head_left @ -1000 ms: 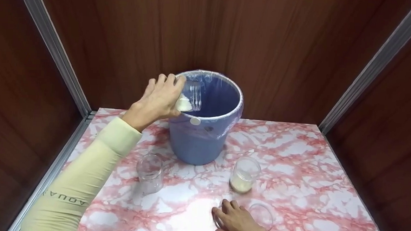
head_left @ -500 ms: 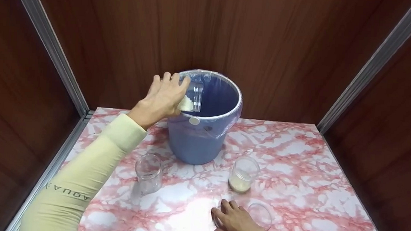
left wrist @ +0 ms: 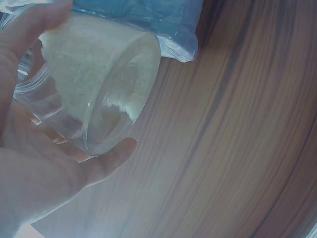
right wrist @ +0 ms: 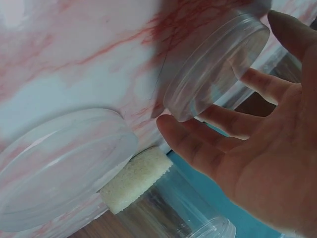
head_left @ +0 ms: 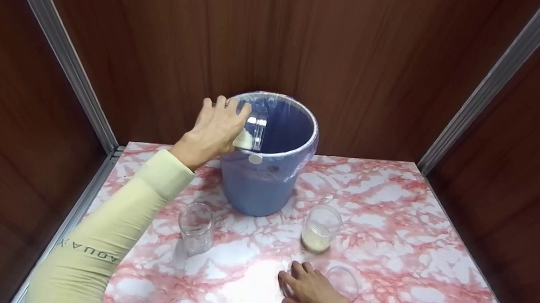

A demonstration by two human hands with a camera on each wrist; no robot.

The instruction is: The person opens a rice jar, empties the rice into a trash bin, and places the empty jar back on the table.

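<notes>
My left hand (head_left: 215, 128) grips a clear plastic jar (left wrist: 99, 74) partly filled with pale, rice-like grains. The jar lies tipped on its side at the left part of the blue bin's mouth, its opening pointing into the bin (head_left: 258, 192). Inside, the grains rest along the lower wall. Down at the table's front, my right hand (head_left: 311, 292) holds a clear round lid (right wrist: 218, 64) by its rim between thumb and fingers. A second clear lid (head_left: 342, 281) lies flat just right of that hand. Another clear jar (head_left: 316, 241), with a layer of pale grains, stands beyond the right hand.
An upright clear jar (head_left: 196, 231) without visible contents stands left of the bin. The bin has a see-through liner folded over its rim. Brown wood-look panels (head_left: 371, 73) with metal edge strips enclose the red-and-white marbled tabletop (head_left: 408, 251) at back and sides.
My left hand has shifted slightly right with the tipped jar, whose mouth now tilts a little differently over the bin. My right hand stays in place at the lid.
</notes>
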